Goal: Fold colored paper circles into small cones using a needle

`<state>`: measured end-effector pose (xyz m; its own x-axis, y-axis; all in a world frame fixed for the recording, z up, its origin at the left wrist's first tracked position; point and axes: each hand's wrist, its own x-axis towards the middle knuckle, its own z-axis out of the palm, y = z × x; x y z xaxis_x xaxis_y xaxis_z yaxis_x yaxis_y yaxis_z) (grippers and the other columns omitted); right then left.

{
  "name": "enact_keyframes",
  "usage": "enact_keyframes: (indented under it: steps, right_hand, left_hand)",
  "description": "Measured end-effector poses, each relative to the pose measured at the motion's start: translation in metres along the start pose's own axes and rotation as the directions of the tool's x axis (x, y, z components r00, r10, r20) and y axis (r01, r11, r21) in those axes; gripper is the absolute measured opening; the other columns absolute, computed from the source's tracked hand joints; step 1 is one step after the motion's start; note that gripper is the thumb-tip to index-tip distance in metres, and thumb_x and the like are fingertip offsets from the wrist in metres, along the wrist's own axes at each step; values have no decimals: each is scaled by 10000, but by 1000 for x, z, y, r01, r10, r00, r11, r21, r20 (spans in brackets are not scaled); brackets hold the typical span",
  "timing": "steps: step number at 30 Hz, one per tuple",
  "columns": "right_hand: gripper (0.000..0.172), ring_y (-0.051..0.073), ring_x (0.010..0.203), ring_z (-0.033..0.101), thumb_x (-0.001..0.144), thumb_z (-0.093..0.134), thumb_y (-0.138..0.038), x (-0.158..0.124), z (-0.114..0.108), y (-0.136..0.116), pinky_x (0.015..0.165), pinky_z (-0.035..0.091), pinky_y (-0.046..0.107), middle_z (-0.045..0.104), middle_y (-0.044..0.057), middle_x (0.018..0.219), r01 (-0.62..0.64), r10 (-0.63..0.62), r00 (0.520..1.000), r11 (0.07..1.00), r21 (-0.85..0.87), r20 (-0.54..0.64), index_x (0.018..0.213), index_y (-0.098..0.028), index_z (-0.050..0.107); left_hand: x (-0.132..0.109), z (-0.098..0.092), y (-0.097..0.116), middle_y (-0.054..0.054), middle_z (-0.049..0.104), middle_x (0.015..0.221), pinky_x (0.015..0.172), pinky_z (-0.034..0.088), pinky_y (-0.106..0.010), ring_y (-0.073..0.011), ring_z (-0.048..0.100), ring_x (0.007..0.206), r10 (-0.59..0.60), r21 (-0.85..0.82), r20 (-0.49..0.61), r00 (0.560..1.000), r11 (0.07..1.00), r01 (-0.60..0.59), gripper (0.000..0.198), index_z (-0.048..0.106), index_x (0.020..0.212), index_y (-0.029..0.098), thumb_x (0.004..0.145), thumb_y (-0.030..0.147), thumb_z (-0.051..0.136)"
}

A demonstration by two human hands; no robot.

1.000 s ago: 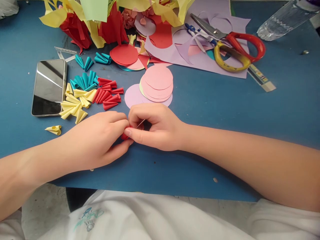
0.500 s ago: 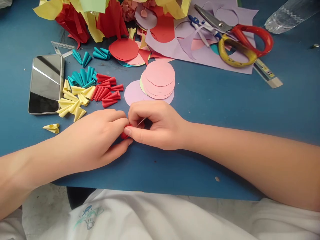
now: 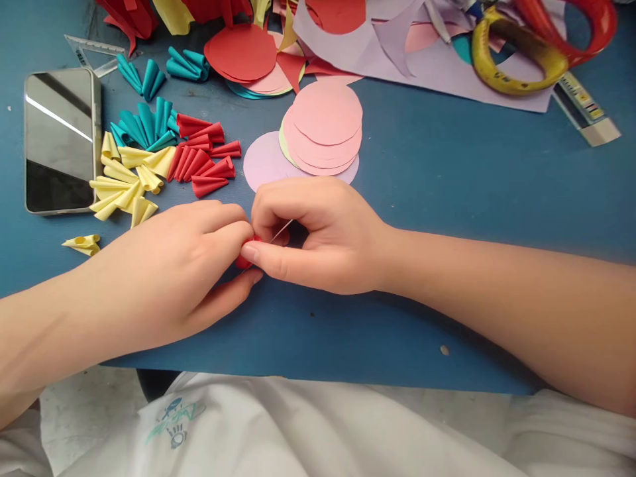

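Note:
My left hand (image 3: 193,255) and my right hand (image 3: 318,242) meet above the near part of the blue table. Between their fingertips they pinch a small piece of red paper (image 3: 244,253), mostly covered by the fingers. A thin pale stick or needle-like strip (image 3: 282,230) shows inside the curl of my right hand; its kind I cannot tell. Beyond the hands lie rolled paper cones in yellow (image 3: 124,189), red (image 3: 191,164) and teal (image 3: 145,126). Pink paper circles (image 3: 326,116) are stacked on lilac ones (image 3: 263,159) just past my right hand.
A phone (image 3: 59,142) lies at the left, near a clear set square (image 3: 94,50). Red paper circles (image 3: 241,53) and cut lilac sheets (image 3: 358,50) lie at the back. Scissors with yellow and red handles (image 3: 517,56) rest over a clear ruler (image 3: 586,109) at the right.
The camera view has come closer and tilted down, so things at the back shift up and outward. Both hands stay together on the red paper, with barely any change in grip.

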<state>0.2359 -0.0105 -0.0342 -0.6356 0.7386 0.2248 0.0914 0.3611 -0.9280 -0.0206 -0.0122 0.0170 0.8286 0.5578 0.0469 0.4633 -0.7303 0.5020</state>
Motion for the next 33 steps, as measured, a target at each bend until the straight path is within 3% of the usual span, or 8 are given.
enact_keyframes:
  steps: [8,12,15,17,20,23,26,33]
  right_hand:
    - [400,201,782,584,1139,818,-314,1,0,2,739,632,384,634,0,832,5,-5,1000,1000,2,-21,873,-287,521]
    - [310,173,752,594,1131,787,-252,2,1,2,692,576,348,678,-4,848,50,-47,996,998,45,-70,891,-268,591]
    - [273,152,727,594,1160,785,-295,2,3,3,660,548,319,707,-11,852,55,-46,992,996,74,-118,927,-251,650]
    - [304,152,724,599,1166,823,-363,2,4,3,649,539,317,711,-15,849,23,-9,989,995,93,-150,932,-249,665]
    - [357,159,703,588,1103,916,-403,2,6,2,629,506,343,697,-14,817,-17,54,974,986,167,-219,895,-249,671]
    - [376,169,697,586,1051,983,-397,3,7,-1,629,496,362,693,-12,792,-71,127,959,973,219,-253,878,-254,681]
    - [356,162,673,573,1028,1000,-394,4,7,-2,617,498,364,701,-14,795,-72,136,952,970,232,-274,896,-253,702]
    - [404,168,682,627,1042,1024,-560,5,8,3,620,547,350,741,-16,836,-81,150,950,966,246,-274,1017,-248,768]
  left_hand:
    - [9,0,-1,-33,711,853,700,428,-421,-283,657,756,-37,-108,-6,999,993,36,213,634,889,308,1101,321,660]
    - [11,0,-3,-20,705,832,695,444,-377,-243,671,742,-97,-192,-2,995,977,95,240,627,840,281,1073,303,681]
    - [11,2,-3,9,690,785,646,431,-342,-196,637,685,-141,-191,-81,987,974,123,249,649,831,263,1063,311,725]
    - [11,4,-3,29,715,785,636,454,-332,-180,645,681,-180,-227,-161,971,964,141,198,700,873,260,1059,303,751]
    - [12,7,-1,30,838,946,755,618,-339,-193,771,828,-253,-373,-240,937,915,152,22,799,1041,271,1059,268,786]
    - [13,7,1,34,870,1025,823,692,-313,-162,810,908,-314,-532,-298,901,839,116,131,825,1090,275,987,198,847]
    - [17,4,4,27,851,974,809,694,-308,-148,772,864,-442,-652,-268,856,737,176,140,842,1003,267,930,164,903]
    - [21,4,8,48,796,881,702,625,-252,-101,686,742,-541,-759,-242,806,623,190,223,822,900,243,864,148,1020]
